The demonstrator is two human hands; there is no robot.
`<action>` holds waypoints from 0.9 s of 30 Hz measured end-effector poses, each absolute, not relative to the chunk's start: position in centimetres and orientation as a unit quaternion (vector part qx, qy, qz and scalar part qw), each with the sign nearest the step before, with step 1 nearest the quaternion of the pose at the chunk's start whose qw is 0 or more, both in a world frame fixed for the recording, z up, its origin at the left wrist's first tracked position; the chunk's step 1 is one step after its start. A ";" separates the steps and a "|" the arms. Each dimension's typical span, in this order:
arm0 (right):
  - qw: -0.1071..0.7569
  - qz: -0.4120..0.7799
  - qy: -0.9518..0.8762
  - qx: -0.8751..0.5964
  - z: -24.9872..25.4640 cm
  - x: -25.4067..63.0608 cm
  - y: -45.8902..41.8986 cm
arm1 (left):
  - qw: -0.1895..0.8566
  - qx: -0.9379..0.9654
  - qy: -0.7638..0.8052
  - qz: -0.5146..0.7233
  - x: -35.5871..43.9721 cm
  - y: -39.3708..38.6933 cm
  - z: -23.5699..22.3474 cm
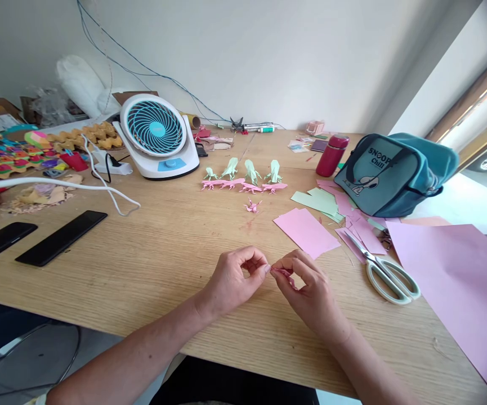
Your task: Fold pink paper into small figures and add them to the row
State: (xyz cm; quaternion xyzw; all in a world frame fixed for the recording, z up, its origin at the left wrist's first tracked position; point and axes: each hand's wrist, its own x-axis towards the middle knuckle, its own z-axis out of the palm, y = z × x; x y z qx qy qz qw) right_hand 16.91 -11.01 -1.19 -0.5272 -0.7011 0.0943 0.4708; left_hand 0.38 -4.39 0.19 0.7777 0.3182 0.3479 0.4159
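Observation:
Between my two hands is a small piece of folded pink paper (284,273), mostly hidden by the fingers. My right hand (306,292) is closed round it in a pinch. With thumb and forefinger pressed together, my left hand (237,281) grips the paper's left tip. Beyond the hands lies a small pink folded figure (252,206). Behind it stand a row of pink folded paper figures (243,184) and several pale green ones (250,171). A stack of pink paper sheets (306,230) lies just past my right hand.
White-handled scissors (389,278) lie right of my hands, beside a large pink sheet (458,287). Green paper pieces (319,201), a red bottle (331,156) and a teal bag (389,174) are farther back. A fan (156,132), a white cable (110,194) and a black phone (61,237) occupy the left.

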 end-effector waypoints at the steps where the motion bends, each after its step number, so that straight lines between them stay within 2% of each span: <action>1: 0.471 0.089 -0.702 -0.527 -1.2 16.9 -11.0 | 0.421 0.774 0.324 0.345 0.4 -4.4 0.2; 8: 0.467 0.057 -0.712 -0.522 -1.1 16.9 -10.9 | 0.517 0.715 0.349 0.315 0.6 -4.2 0.0; 14: 0.477 0.087 -0.699 -0.526 -1.3 17.0 -10.9 | 0.569 0.671 0.361 0.311 0.9 -4.1 0.2; 27: 0.477 0.127 -0.687 -0.532 -1.2 16.9 -10.9 | 0.526 0.710 0.335 0.327 0.8 -4.8 0.0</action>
